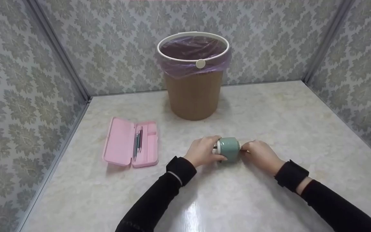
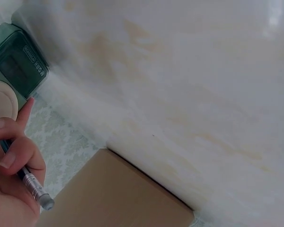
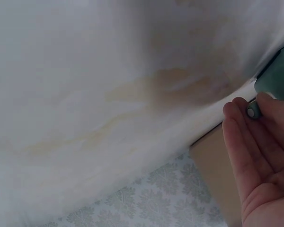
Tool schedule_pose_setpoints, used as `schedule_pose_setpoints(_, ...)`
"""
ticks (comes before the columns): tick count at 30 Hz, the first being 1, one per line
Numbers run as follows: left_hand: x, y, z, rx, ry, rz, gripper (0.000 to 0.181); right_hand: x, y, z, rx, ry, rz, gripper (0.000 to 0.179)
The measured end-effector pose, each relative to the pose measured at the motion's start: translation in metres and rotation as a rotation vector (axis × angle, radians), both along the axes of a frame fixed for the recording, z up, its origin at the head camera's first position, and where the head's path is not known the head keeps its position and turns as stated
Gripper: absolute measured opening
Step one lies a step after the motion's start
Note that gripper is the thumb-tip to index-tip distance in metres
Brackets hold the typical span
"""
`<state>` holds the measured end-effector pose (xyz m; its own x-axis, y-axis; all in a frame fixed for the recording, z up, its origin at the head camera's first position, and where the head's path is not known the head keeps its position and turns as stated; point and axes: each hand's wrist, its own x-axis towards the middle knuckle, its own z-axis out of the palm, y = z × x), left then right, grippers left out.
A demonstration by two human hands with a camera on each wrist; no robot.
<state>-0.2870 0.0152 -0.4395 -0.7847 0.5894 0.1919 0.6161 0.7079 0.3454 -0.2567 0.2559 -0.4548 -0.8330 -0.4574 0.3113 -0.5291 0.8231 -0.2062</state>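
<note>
Perhaps the right hand (image 1: 261, 155), pinching a small green knob (image 3: 254, 109), could jerk the boxy green sharpener (image 1: 229, 149) between the fingers, snapping the left hand's (image 1: 204, 151) gripped dark pencil (image 2: 34, 188).

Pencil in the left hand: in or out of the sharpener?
In: the left wrist view shows the pencil running into the green sharpener through its round cream face; how deep, I cannot tell.

Sharpener (image 1: 229, 146): green body, cream collar (image 2: 5, 97), dark translucent drawer (image 2: 21, 64); located in front of the bin (image 1: 193, 93), slightly right of centre as I see it. Pencil (image 2: 35, 188): dark shaft, silver ferrule, grey eraser exposed; opposite end enters collar.
</note>
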Motion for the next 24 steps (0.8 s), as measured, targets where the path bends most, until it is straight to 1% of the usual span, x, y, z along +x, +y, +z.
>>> schedule_pose_setpoints(4,0.001,-0.001,0.001,-0.008,0.007,0.006,0.063,0.003,0.001,0.000,-0.004,-0.014,0.012,0.011)
schedule_pose_setpoints(13,0.002,-0.001,0.002,-0.020,-0.001,0.011,0.064,0.009,0.006,-0.004,-0.034,0.005,0.069,0.015)
schedule_pose_setpoints(19,0.002,0.000,0.003,-0.024,-0.009,0.016,0.064,0.012,0.006,-0.004,-0.042,-0.007,0.084,0.014)
schedule_pose_setpoints(24,0.002,0.000,0.003,-0.023,-0.008,0.019,0.065,0.013,0.007,-0.004,-0.040,0.011,0.094,0.013)
